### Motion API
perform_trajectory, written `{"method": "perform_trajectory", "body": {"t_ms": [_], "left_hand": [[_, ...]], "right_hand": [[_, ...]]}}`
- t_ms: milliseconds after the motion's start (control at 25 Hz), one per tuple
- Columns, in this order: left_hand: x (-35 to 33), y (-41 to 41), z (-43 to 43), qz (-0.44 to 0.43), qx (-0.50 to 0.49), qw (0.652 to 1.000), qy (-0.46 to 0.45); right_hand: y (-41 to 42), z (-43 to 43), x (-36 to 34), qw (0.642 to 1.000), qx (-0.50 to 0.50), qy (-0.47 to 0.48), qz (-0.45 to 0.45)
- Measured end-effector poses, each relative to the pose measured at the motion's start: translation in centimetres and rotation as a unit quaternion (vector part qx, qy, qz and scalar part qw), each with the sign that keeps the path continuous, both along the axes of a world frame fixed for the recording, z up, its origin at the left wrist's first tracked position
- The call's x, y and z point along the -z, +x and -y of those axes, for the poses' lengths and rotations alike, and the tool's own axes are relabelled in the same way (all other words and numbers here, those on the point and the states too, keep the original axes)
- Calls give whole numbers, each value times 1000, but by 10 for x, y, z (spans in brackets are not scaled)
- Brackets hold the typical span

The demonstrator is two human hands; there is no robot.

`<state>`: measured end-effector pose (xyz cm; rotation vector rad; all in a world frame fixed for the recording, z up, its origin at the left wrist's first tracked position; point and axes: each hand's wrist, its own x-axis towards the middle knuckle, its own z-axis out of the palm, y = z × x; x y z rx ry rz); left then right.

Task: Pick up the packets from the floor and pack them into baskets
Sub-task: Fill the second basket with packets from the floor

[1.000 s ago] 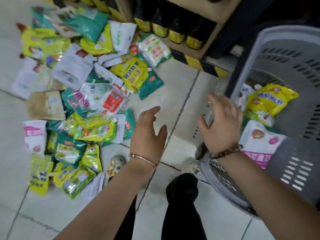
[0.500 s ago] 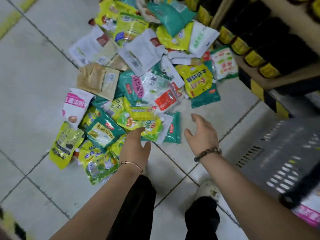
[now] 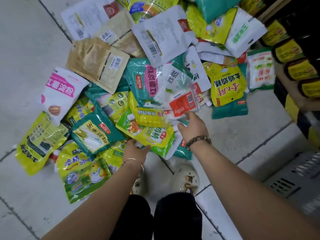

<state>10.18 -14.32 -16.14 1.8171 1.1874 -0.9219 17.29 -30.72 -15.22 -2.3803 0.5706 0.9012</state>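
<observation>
A heap of several food packets covers the tiled floor. Nearest me lies a yellow-green packet, beside a teal one with white panel and a clear packet with a red label. My left hand touches the near edge of the yellow-green packet, thumb and fingers spread along it. My right hand hovers open at that packet's right end, forefinger reaching the red label. A corner of the grey slotted basket shows at the lower right, its inside out of view.
A low shelf with dark bottles bearing yellow labels runs along the right edge. My feet in pale clogs stand just behind the heap. Bare floor tiles lie to the left.
My right hand has left the basket and swung left to the heap. Both hands have reached down and forward onto the nearest packets, and the view has turned away from the basket.
</observation>
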Motion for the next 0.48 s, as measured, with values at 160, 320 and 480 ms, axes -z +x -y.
{"method": "perform_trajectory", "body": {"t_ms": [160,320,480], "left_hand": [[42,8,16,22,-319,947,-27],[53,14,32,21,-345,938,23],[52,19,36,18,-266,957,116]], "right_hand": [[21,15,38,984,161,49,-62],[34,16,79,911,361,138,-146],[53,8,102,843,455,182,-222]]}}
